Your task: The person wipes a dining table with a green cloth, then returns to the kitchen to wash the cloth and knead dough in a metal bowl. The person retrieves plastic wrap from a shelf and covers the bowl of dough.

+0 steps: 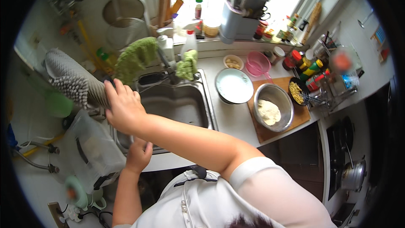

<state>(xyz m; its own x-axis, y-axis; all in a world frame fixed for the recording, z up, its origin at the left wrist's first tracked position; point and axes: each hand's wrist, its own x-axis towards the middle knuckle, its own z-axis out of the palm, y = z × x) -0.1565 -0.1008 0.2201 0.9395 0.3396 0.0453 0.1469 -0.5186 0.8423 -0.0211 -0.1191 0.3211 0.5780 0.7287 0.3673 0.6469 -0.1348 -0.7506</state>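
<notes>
My right arm reaches across to the left over the sink (177,105). Its hand (125,106) is closed on the end of a grey towel (69,69), the fingers over the striped part and the thumb below. Part of the towel has a nubby, tufted texture. My left hand (138,155) is lower down, by the sink's front left edge. Only its back and thumb show clearly; its fingers are mostly hidden behind my right arm. Beyond the sink, green cloths (137,57) hang around the faucet (171,74).
A clear plastic bin (90,152) stands left of my left hand. On the right counter are a pale plate (234,85), a pink strainer (258,63), and a wooden board (257,122) under a steel bowl (287,109) with dough (268,112). Several bottles and jars (310,69) crowd the corner.
</notes>
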